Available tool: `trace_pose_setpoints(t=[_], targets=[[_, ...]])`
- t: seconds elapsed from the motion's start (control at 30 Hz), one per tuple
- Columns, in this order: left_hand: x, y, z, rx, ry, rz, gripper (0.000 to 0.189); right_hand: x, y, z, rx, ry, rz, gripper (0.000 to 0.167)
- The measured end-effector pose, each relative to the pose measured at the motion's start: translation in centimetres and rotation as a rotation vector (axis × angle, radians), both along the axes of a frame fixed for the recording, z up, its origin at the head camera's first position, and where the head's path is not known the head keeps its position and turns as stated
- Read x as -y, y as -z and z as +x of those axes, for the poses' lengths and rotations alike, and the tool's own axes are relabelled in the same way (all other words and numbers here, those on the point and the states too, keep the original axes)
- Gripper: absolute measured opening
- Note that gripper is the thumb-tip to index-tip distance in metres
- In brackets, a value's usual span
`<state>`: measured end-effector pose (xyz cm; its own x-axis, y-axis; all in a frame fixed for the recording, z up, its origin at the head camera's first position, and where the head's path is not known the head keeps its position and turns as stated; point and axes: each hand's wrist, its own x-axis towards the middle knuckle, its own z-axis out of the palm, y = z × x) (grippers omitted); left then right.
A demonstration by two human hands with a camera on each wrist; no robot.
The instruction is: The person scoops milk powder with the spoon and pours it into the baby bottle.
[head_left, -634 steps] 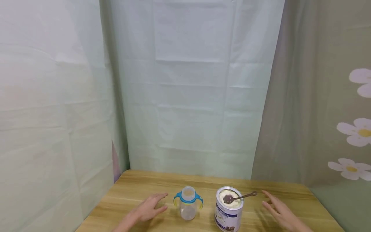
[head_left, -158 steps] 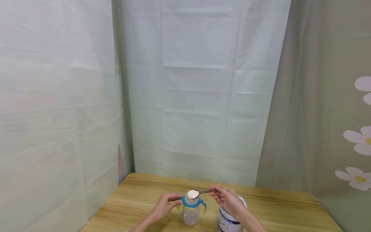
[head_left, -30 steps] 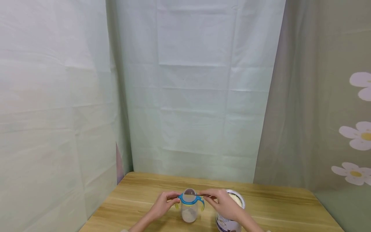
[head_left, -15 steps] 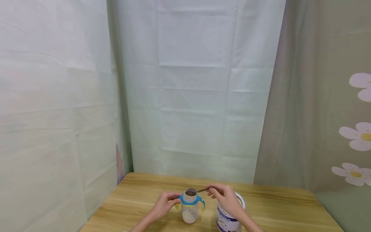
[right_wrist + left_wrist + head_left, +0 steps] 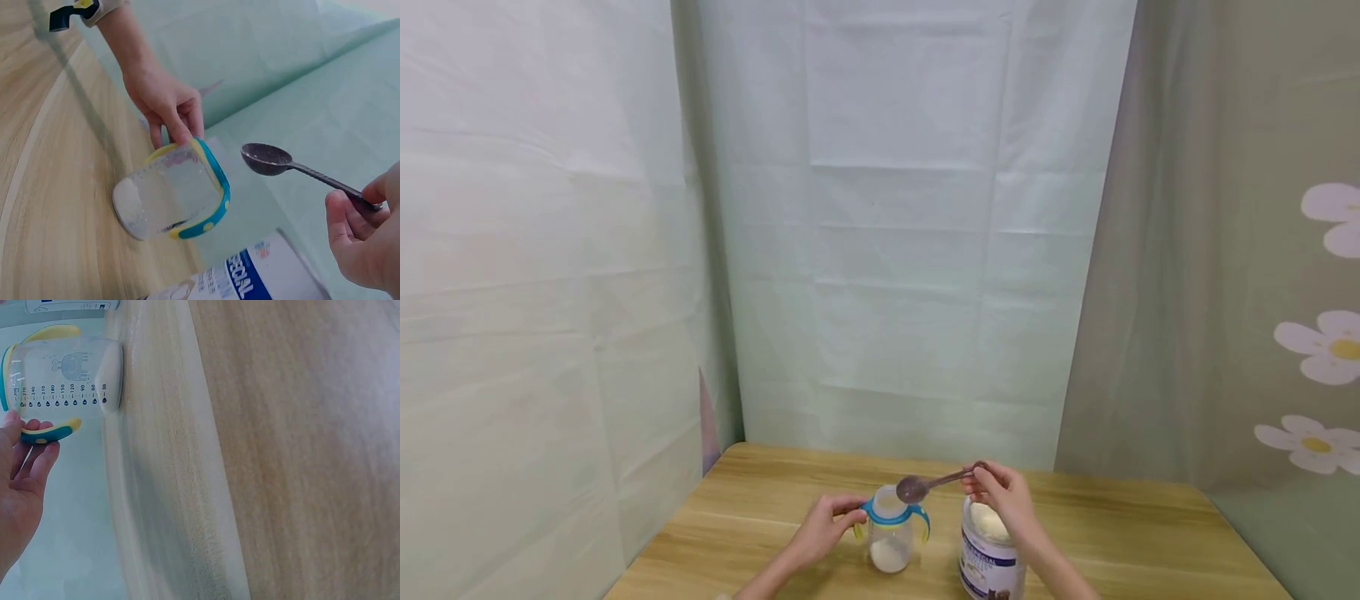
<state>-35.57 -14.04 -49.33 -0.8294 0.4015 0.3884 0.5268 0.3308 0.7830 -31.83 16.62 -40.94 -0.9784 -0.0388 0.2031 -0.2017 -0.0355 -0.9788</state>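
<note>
A clear baby bottle (image 5: 891,546) with a blue and yellow two-handled ring stands upright on the table, white powder at its bottom. My left hand (image 5: 823,527) grips the bottle's left handle; the left wrist view shows the fingers round that handle (image 5: 50,434). My right hand (image 5: 1003,497) pinches the end of a dark brown measuring spoon (image 5: 267,159). The spoon's bowl is held just above and right of the bottle's open mouth, with only traces of powder on it. Below my right hand stands an open milk powder tin (image 5: 992,558), pale powder inside.
The wooden table (image 5: 760,483) ends at pale green curtains (image 5: 895,333) behind and on both sides. The tin stands a short way right of the bottle. White flowers (image 5: 1330,346) are printed on the right curtain.
Over the last second the spoon has left the bottle's mouth, moving up and right. Since the earliest frame, both hands have taken hold and powder has entered the bottle.
</note>
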Motion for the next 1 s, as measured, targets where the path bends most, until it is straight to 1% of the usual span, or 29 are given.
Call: trace_pose_setpoints(t=[0.13, 0.33, 0.47, 0.57, 0.67, 0.8, 1.0], targets=[[0.1, -0.1, 0.0, 0.003, 0.006, 0.001, 0.028, -0.5, 0.4, 0.0, 0.019, 0.048, -0.065, 0.032], [0.1, 0.0, 0.0, -0.002, 0.005, 0.0, 0.028, -1.3, 0.5, -0.1, 0.031, 0.114, -0.108, 0.03], [0.0, 0.1, -0.1, -0.019, 0.009, 0.001, 0.028, -1.9, 0.5, 0.0, 0.052, 0.153, -0.096, 0.029], [-0.1, 0.1, -0.1, -0.011, 0.014, 0.009, 0.029, -2.3, 0.6, 0.1, 0.068, 0.167, -0.07, 0.03], [0.0, 0.0, -0.1, 0.01, 0.017, 0.02, 0.028, -2.5, 0.6, 0.1, 0.082, 0.174, -0.071, 0.03], [0.0, 0.1, -0.1, 0.02, 0.011, 0.021, 0.027, -2.9, 0.7, 0.1, 0.081, 0.178, -0.097, 0.03], [0.1, 0.3, -0.2, 0.012, 0.006, 0.016, 0.028, -3.4, 0.8, 0.0, 0.049, 0.21, -0.093, 0.028]])
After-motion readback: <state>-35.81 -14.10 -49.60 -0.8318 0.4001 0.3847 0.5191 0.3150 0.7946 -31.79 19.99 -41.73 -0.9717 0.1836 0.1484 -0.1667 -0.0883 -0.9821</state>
